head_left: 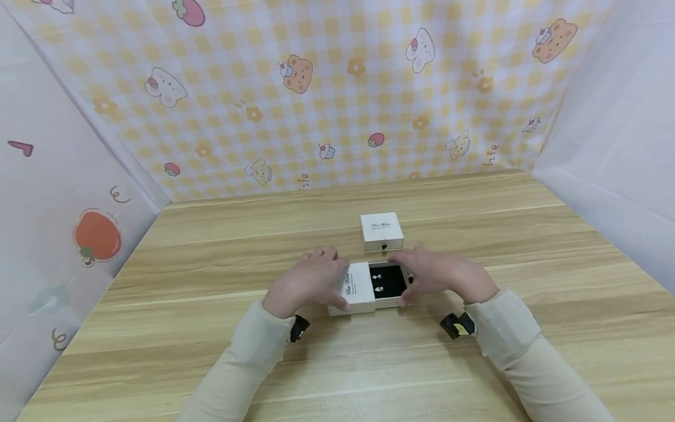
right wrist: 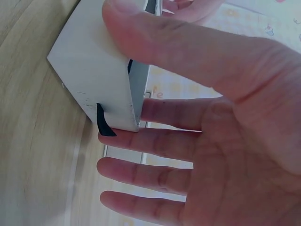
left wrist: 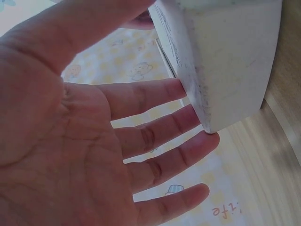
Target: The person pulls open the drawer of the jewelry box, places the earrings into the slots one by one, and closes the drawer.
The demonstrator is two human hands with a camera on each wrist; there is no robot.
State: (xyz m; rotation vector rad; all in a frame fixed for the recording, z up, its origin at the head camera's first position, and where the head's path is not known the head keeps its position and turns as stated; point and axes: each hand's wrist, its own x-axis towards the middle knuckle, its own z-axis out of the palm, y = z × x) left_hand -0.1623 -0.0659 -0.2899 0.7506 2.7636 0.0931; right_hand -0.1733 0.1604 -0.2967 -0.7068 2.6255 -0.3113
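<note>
A white jewelry box lies on the table, its drawer (head_left: 389,303) slid partly out of the sleeve (head_left: 361,296) toward the right. Inside, a black pad (head_left: 394,281) carries small earrings (head_left: 378,289). My left hand (head_left: 308,278) holds the sleeve, thumb at the near side and fingers at the far side; its little finger stands apart from the box in the left wrist view. With thumb and fingers on opposite sides, my right hand (head_left: 443,274) grips the drawer's outer end. A black ribbon tab (right wrist: 104,123) sticks out of that end.
Just behind stands a second white box (head_left: 382,228), closed, with a black tab at its front. The wood-grain table (head_left: 237,234) meets a yellow checked cloth (head_left: 337,94) at the back, and white cloths hang at both sides.
</note>
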